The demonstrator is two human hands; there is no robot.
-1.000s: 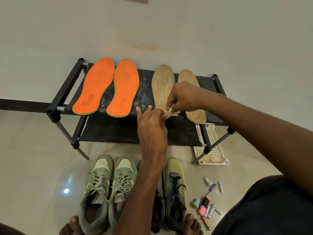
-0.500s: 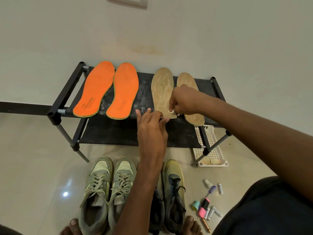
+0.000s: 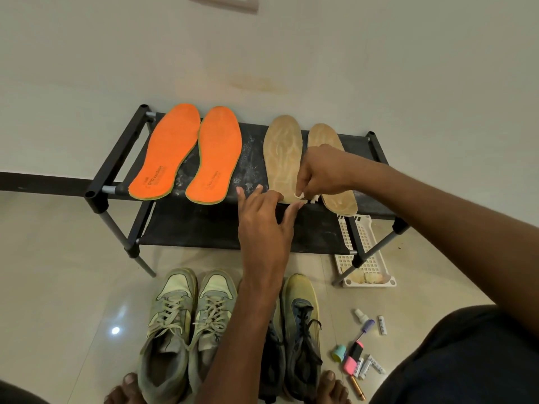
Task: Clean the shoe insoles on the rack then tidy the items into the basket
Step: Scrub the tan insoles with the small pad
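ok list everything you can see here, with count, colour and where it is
orange insoles: 2, orange, rack top, left
tan insoles: 2, beige, rack top, right
rack: 1, black, against wall
basket: 1, white, floor under rack's right end
shoes: 4, two pale green, two dark with yellow, floor
small items: several markers and tubes, mixed colours, floor right
wipe: 1, white, pinched over tan insoles' heels
left hand: open, at rack's front edge
right hand: pinches wipe
bare feet: 2, bottom edge
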